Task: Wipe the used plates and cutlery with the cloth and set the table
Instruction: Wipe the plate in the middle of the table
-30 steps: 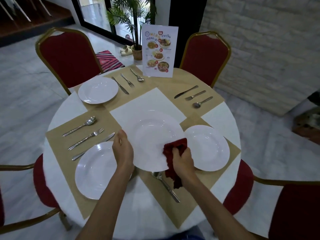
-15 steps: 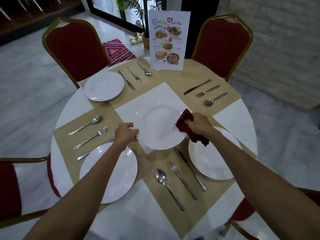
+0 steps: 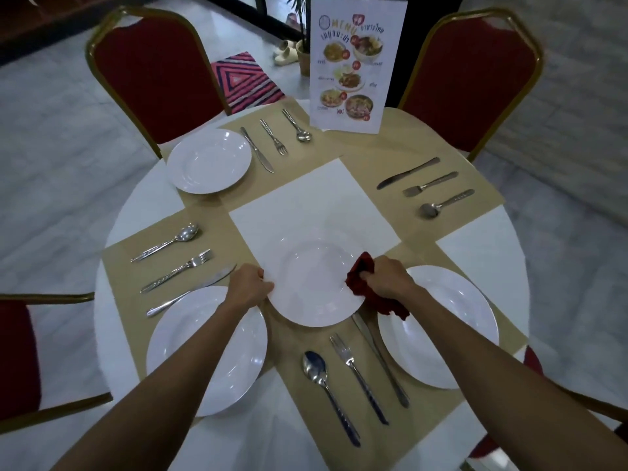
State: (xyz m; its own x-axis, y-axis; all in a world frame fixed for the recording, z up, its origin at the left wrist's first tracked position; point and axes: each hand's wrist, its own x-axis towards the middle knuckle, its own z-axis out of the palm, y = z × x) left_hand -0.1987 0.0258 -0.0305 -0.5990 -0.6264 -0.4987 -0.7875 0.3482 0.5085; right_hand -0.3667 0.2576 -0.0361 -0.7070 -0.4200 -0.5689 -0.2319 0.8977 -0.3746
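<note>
A white plate (image 3: pixel 316 283) is held over the middle of the round table (image 3: pixel 136 205). My left hand (image 3: pixel 249 288) grips its left rim. My right hand (image 3: pixel 387 282) grips a dark red cloth (image 3: pixel 362 277) against the plate's right rim; the cloth's tail hangs below the wrist. Three more white plates lie on tan placemats: near left (image 3: pixel 207 351), near right (image 3: pixel 452 328) and far left (image 3: pixel 209 160). Cutlery sets lie near me (image 3: pixel 353 379), at the left (image 3: pixel 180 263), at the far side (image 3: pixel 275 139) and at the right (image 3: pixel 428 190).
A standing menu card (image 3: pixel 353 62) is at the table's far edge. A white square mat (image 3: pixel 312 205) covers the centre. Red chairs with gold frames stand at far left (image 3: pixel 153 69), far right (image 3: pixel 469 76), and near left (image 3: pixel 20 362). A striped rug (image 3: pixel 244 81) lies on the floor.
The cloth hand slid from the plate's lower edge up to its right rim. The view came closer and tilted down over the table; my left hand kept its hold on the rim.
</note>
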